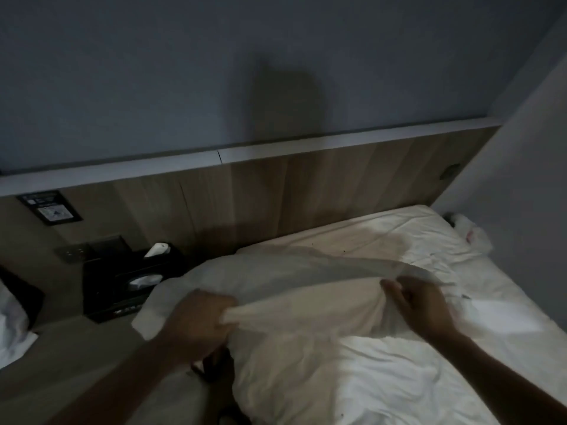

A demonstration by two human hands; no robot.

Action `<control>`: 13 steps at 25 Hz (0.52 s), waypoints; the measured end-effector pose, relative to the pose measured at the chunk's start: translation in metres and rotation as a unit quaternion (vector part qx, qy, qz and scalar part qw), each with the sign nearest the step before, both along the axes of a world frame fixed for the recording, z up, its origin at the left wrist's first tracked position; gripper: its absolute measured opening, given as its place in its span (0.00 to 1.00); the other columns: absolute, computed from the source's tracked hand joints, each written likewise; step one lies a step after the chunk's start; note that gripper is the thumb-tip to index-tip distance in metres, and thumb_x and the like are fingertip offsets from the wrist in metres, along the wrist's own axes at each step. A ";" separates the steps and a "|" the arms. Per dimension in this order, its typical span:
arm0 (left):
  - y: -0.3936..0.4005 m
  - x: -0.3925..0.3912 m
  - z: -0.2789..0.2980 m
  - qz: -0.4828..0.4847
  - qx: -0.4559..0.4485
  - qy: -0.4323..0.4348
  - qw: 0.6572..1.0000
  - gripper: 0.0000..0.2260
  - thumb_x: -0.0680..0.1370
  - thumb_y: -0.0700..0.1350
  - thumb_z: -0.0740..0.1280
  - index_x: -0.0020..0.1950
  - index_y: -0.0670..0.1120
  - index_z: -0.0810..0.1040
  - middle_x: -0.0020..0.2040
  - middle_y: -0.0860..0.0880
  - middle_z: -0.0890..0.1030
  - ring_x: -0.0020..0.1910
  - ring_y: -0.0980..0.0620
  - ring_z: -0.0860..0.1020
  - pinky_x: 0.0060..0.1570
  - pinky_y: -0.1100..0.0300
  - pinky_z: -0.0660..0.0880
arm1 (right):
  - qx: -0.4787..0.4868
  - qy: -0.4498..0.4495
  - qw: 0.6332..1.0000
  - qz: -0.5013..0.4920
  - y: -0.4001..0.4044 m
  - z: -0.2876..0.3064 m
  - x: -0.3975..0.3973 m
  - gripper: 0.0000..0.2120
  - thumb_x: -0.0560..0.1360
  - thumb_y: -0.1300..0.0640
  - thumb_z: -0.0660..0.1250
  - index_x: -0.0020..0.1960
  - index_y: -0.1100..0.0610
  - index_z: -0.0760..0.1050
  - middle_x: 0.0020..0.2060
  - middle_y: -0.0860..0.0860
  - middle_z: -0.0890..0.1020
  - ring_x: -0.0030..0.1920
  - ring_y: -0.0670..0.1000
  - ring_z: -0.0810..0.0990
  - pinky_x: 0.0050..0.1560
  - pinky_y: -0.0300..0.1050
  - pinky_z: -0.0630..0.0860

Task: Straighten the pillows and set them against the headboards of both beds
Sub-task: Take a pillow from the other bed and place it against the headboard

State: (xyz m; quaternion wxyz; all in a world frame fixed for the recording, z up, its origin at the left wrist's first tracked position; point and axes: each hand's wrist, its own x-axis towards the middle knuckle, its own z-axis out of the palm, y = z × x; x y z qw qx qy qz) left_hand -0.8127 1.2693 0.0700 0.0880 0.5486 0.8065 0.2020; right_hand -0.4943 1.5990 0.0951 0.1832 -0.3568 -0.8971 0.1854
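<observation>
Gripping a white pillow (276, 289) by its near edge, a person leans over a bed (399, 378) in a dim room, seen from a head-worn camera. The left hand (199, 323) is clenched around a bunched fold of the pillowcase at the pillow's near left side, fingers curled tight on the cloth. The right hand (420, 305) holds the case farther right, its fingers bent into the fabric and pulling it into a taut ridge that runs between the two hands. The pillow lies crosswise at the head end of the bed, its left end hanging over the mattress edge, its far side near but apart from the wooden headboard (306, 191), with a strip of bare, creased sheet (383, 237) showing between them. A rumpled white duvet (352, 378) covers the bed below the hands. In the far right corner, where the mattress meets the wall, lies a small crumpled white object (469, 234) too blurred to identify. Left of the bed, a black tissue box (122, 289) sits against the headboard panel, near a switch plate (73, 251) and a dark framed notice (50, 207). White bedding (12, 326) of a second bed shows at the left edge of the view. A shadow falls on the grey wall (153, 72) above.
</observation>
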 end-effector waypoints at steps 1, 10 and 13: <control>-0.003 0.003 -0.035 -0.010 -0.036 0.013 0.999 0.07 0.73 0.57 0.68 0.46 0.58 0.84 0.41 0.58 0.85 0.40 0.58 0.82 0.41 0.66 0.70 | -0.026 -0.038 0.999 0.001 0.003 -0.023 0.002 0.22 0.79 0.41 0.66 0.31 0.52 0.73 0.25 0.47 0.77 0.29 0.45 0.77 0.35 0.43 0.68; 0.015 0.042 -0.186 -0.022 -0.250 -0.212 0.945 0.10 0.79 0.57 0.67 0.43 0.53 0.75 0.30 0.61 0.72 0.32 0.67 0.67 0.42 0.71 0.62 | -0.115 -0.312 0.943 0.000 0.048 -0.241 -0.003 0.20 0.76 0.40 0.71 0.58 0.54 0.79 0.52 0.54 0.79 0.56 0.61 0.82 0.59 0.53 0.77; 0.033 0.044 -0.215 0.012 -0.232 -0.185 0.955 0.13 0.77 0.57 0.67 0.35 0.56 0.72 0.35 0.61 0.69 0.40 0.65 0.71 0.44 0.74 0.63 | 0.029 -0.224 0.974 0.023 0.065 -0.291 -0.039 0.15 0.82 0.42 0.62 0.50 0.53 0.79 0.49 0.60 0.80 0.49 0.67 0.82 0.48 0.60 0.79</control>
